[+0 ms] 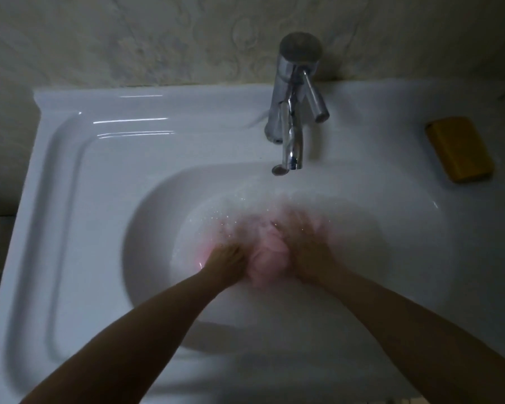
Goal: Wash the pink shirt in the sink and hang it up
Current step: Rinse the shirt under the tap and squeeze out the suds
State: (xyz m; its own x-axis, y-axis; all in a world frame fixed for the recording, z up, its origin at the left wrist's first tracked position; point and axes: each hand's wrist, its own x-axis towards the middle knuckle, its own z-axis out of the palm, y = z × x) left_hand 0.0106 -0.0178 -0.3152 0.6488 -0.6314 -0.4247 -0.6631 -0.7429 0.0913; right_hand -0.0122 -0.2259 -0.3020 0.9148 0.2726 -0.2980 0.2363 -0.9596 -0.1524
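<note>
counts | sink (99, 158): 1 | tap (282, 83): 1, with 1 lever (315, 103) and 1 spout (293, 147) | soap (459, 148): 1 yellow bar | shirt (270, 249): 1, pink | hands: 2, left hand (225, 258) and right hand (306, 252) | forearms (146, 325): 2, bare | round metal fitting (279, 170) below the spout: 1

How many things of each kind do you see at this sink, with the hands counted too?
Hands: 2 (left hand, right hand)
pink shirt: 1
sink: 1
faucet: 1
yellow soap bar: 1
Total: 6
</note>
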